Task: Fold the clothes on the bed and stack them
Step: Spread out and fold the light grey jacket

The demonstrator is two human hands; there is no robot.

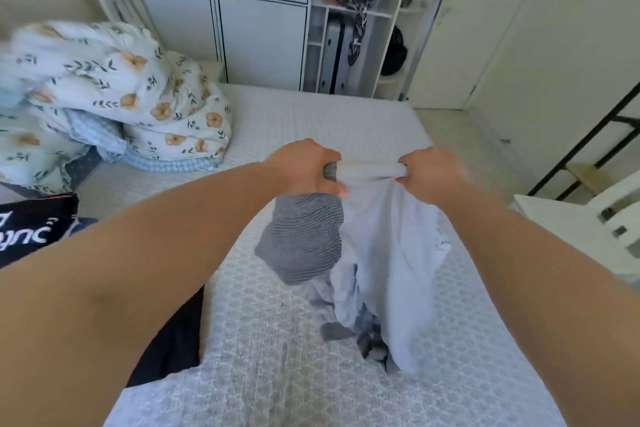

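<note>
Pale blue garment [388, 253] with grey striped sleeve [304, 239] hanging above the bed [277, 374], top edge gripped by closed left hand [304, 166] and closed right hand [429, 172], dark clothing [173, 340] at left, floral duvet [121, 87] beyond

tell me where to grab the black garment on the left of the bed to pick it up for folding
Judging by its pose, take the black garment by its near edge, coming from the left side of the bed. It lies flat, partly hidden under the left forearm, with that corner exposed on the cover. Both hands are occupied holding the pale shirt.
</note>
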